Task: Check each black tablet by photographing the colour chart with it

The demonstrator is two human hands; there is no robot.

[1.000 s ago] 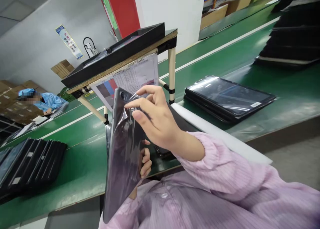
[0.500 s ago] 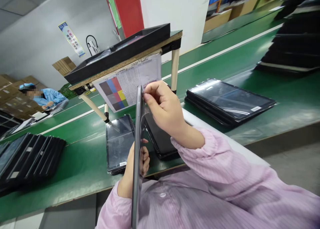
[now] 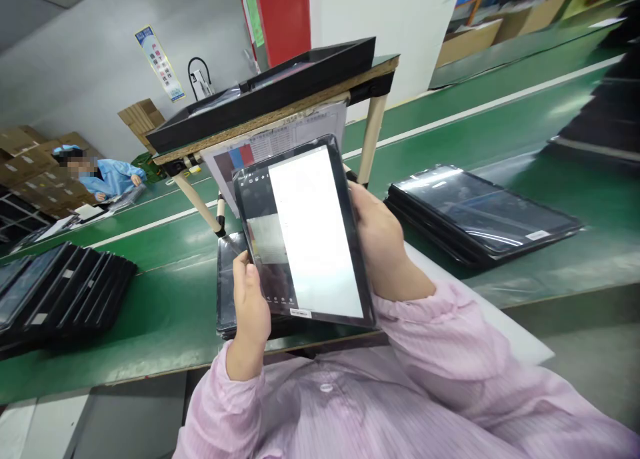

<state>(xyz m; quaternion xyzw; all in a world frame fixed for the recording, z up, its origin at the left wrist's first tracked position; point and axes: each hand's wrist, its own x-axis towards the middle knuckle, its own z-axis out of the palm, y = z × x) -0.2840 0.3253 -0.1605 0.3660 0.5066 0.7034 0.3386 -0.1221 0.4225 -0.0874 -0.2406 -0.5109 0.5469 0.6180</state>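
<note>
A black-framed tablet point(image 3: 320, 239) is held up in front of me, its lit screen facing me, mostly white with a dark band on the left. My left hand point(image 3: 250, 305) grips its left edge near the bottom, thumb at the front. Around the right edge closes my right hand point(image 3: 383, 242), its fingers partly hidden behind the tablet. Under and behind the held one, another dark tablet point(image 3: 227, 292) lies on the green bench, largely covered. To the right of my right hand rests a stack of tablets point(image 3: 480, 209) in clear film, with a white label on top.
A small wooden shelf point(image 3: 280, 122) on pipe legs bears a black tray point(image 3: 310, 65); a printed sheet hangs below. Leaning tablets point(image 3: 65, 292) stand left on the green bench point(image 3: 165, 312). A dark stack point(image 3: 600, 122) is at right. A co-worker in blue point(image 3: 113, 177) sits far left.
The tablet has turned from edge-on to screen facing me. My right hand has moved from its top corner down to the right edge; my left hand now shows at the left edge.
</note>
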